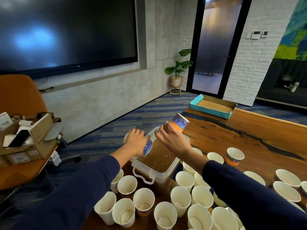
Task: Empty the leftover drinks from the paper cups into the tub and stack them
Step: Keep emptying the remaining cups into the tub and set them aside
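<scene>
Presently, left hand (135, 141) grasps a tilted cup (147, 147) above the tub (156, 165). Right hand (169, 138) fingers clench a second cup (180, 122), which points away beyond the fingertips.

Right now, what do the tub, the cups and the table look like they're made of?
The tub looks like clear glossy plastic: brown liquid shows through its walls, and it has a moulded clip handle. The cups look like paper: matte white inside with a rolled rim, printed blue and orange outside. The table seems to be polished wood, with visible grain and a dark glossy vein, possibly resin.
</scene>
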A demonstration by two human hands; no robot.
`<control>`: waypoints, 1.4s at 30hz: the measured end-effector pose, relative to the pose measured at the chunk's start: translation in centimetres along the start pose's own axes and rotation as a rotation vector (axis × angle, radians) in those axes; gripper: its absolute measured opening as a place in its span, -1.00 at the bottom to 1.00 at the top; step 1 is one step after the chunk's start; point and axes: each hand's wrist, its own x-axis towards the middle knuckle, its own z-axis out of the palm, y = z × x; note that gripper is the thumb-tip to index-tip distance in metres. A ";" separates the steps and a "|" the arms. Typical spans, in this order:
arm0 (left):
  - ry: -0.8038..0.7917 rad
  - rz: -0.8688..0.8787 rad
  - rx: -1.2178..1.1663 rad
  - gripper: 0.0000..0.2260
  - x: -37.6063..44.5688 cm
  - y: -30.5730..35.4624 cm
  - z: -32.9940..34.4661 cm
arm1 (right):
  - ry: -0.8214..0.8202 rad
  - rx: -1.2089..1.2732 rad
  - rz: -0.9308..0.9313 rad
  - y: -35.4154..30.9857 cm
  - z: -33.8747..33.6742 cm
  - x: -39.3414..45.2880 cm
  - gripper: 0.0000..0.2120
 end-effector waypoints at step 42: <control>0.122 0.166 -1.228 -0.24 -1.9 34.0 -21.3 | -0.230 1.029 1.164 16.7 10.4 -41.4 -0.16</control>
